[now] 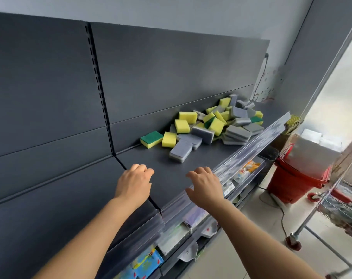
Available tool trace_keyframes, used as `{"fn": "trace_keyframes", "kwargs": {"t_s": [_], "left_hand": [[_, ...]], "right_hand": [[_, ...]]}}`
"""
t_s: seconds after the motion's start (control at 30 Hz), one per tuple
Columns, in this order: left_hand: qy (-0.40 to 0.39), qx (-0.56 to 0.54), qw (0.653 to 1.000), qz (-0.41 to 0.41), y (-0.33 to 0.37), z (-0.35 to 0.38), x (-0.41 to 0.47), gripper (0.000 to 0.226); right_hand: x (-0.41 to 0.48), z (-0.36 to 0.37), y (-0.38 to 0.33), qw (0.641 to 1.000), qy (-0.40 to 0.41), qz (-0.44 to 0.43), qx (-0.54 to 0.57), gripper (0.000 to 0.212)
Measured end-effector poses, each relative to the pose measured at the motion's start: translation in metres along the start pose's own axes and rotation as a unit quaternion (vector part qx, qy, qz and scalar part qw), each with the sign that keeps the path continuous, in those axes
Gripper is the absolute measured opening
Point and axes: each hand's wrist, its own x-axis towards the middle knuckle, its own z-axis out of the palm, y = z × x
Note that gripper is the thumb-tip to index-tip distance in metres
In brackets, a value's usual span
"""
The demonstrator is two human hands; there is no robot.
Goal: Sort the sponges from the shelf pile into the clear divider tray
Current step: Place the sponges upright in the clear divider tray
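Observation:
A loose pile of sponges (211,125), yellow-and-green ones and grey ones, lies on the dark grey shelf (161,168) toward its far right end. The nearest grey sponge (180,151) sits apart at the pile's front. Both of my hands hover over the bare shelf well short of the pile and hold nothing. My left hand (134,183) has loosely curled fingers. My right hand (204,186) is spread with relaxed fingers beside the clear plastic strip (249,146) along the shelf's front edge. No separate clear divider tray is recognisable.
Lower shelves hold packaged goods (145,262) behind clear fronts. Stacked red baskets (296,178) stand on the floor at right, next to a wheeled wire rack (336,214). A cable (260,81) hangs on the wall behind the pile.

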Motion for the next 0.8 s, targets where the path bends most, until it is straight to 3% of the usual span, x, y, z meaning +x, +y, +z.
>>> {"fn": "trace_keyframes", "kwargs": {"t_s": [0.07,0.37,0.67,0.8], "left_hand": [[0.012,-0.005,1.0,0.002,0.015,0.027,0.065,0.034],[-0.03,-0.042,0.998,-0.02,0.035,0.055,0.148,0.036],[-0.093,-0.079,0.99,-0.063,0.057,0.078,0.189,0.07],[-0.093,-0.11,0.982,-0.119,0.066,0.087,0.189,0.061]], "right_hand": [[0.052,0.009,0.041,1.0,-0.006,0.007,0.012,0.046],[0.136,0.027,0.09,1.0,-0.028,0.007,0.01,0.045],[0.204,0.049,0.124,0.997,-0.049,-0.037,0.048,0.049],[0.22,0.056,0.135,0.992,-0.097,-0.073,0.041,0.063]]}}
